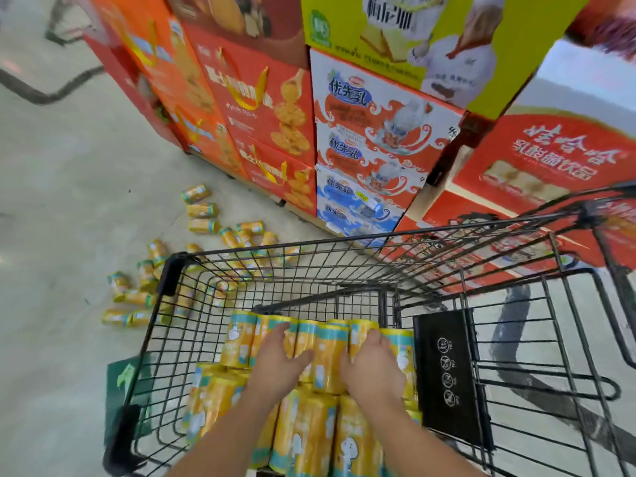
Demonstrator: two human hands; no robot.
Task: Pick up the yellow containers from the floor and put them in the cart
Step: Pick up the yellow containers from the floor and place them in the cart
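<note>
The yellow containers (327,359) are slim cylinders with teal bands at the ends and pale label patches. One of the nearer ones carries a white cartoon figure. A good number lie on their sides in the wire cart (344,241), packed in two rough rows along its near-left part.

The left hand (278,359) rests on top of the far row, its fingers (278,333) stretched out flat and the thumb spread to the right, clasping nothing. The right hand (373,368) lies just beside it on the same row. Its fingers (373,339) bend over the containers' far ends, and with the blur I cannot tell whether they clasp one or merely press on it.

Many more loose containers (203,211) lie scattered on the floor (69,187) beyond the cart's front left corner, some seen only through its wire mesh.

A black flap (444,373) with round white symbols stands inside the cart to the right of the hands. A green object (120,383) shows through the mesh at the cart's near left.

Stacked cartons (272,108) in orange, red, white-and-blue and lime rise close ahead and to the right, hemming in the cart's far side. The floor is pale, smooth grey with dark curved markings.
</note>
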